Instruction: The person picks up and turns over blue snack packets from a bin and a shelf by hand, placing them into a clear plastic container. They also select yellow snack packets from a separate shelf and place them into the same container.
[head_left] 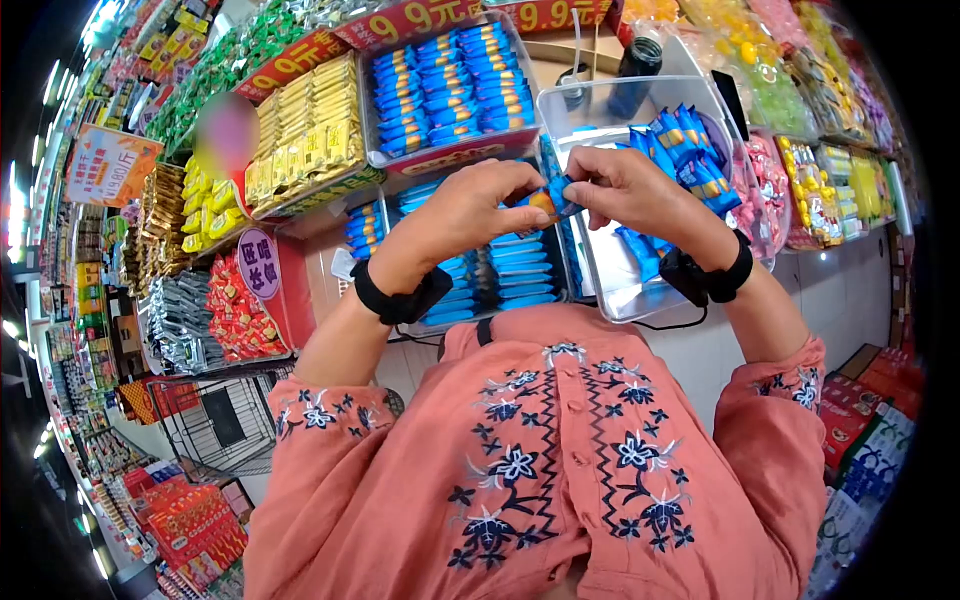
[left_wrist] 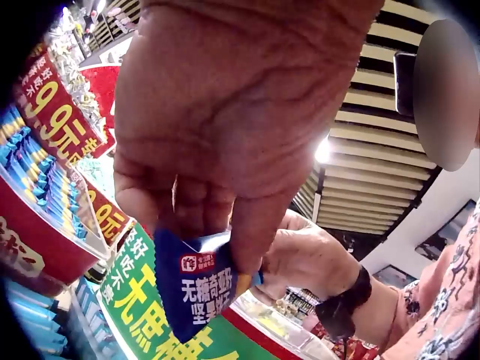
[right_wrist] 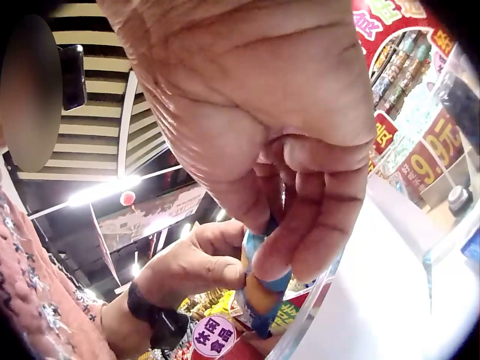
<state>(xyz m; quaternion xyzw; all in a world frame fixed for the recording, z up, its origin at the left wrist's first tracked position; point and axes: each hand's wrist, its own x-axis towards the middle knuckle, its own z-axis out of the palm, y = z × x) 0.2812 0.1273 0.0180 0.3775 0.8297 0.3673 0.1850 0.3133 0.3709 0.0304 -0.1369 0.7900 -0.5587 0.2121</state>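
We hold one small blue snack packet (head_left: 548, 200) between both hands, just above centre in the head view, over the display bins. The packet shows blue wrap with an orange patch; the left wrist view shows white printed characters on its face (left_wrist: 201, 289).

The left hand (head_left: 470, 215) pinches the packet's left end, thumb and fingers curled onto the wrap. The right hand (head_left: 630, 190) pinches the opposite end the same way; the right wrist view shows its fingers (right_wrist: 311, 217) folded tightly over the packet's top edge. Neither hand is open, and both bear on the same packet.

Directly behind the hands, in the upper right of the head view, stands a clear plastic bin (head_left: 600, 105) holding a loose heap of the same blue packets (head_left: 680, 135). To its left, a tray of neatly stacked blue packets (head_left: 450, 80) sits beneath a red price sign (head_left: 405, 20). A lower tray of blue packets (head_left: 510, 270) lies under the hands. Yellow packets (head_left: 310, 120) fill the bin at upper left.

Risks, as we judge them: opposed pulling at the two ends could tear the wrap and spill the contents into the trays below. A slack pinch on the slick film could let the packet slip and drop among identical packets, where we could not single it out.
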